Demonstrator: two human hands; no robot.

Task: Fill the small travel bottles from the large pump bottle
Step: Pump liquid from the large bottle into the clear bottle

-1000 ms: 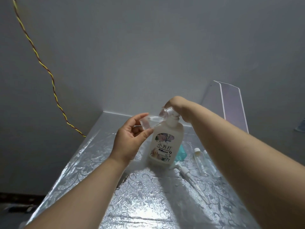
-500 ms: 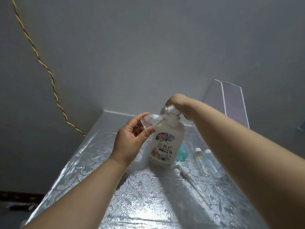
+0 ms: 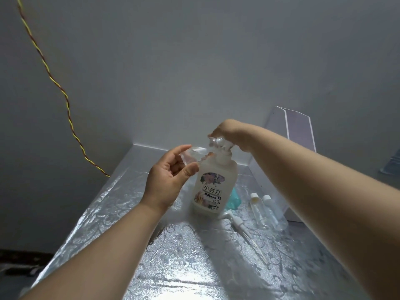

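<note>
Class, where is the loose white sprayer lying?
Head view, right of centre: the loose sprayer lies flat on the table between the large pump bottle and two small bottles.

The silver embossed table carries an upright pump bottle, a teal thing just behind it, a spray top lying beside it, 2 small bottles side by side, and a clear box beyond.

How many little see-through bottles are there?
3. One little bottle is in the left hand, by the pump bottle; two bottles lie side by side on the table, right of it. The right arm may hide others.
</note>
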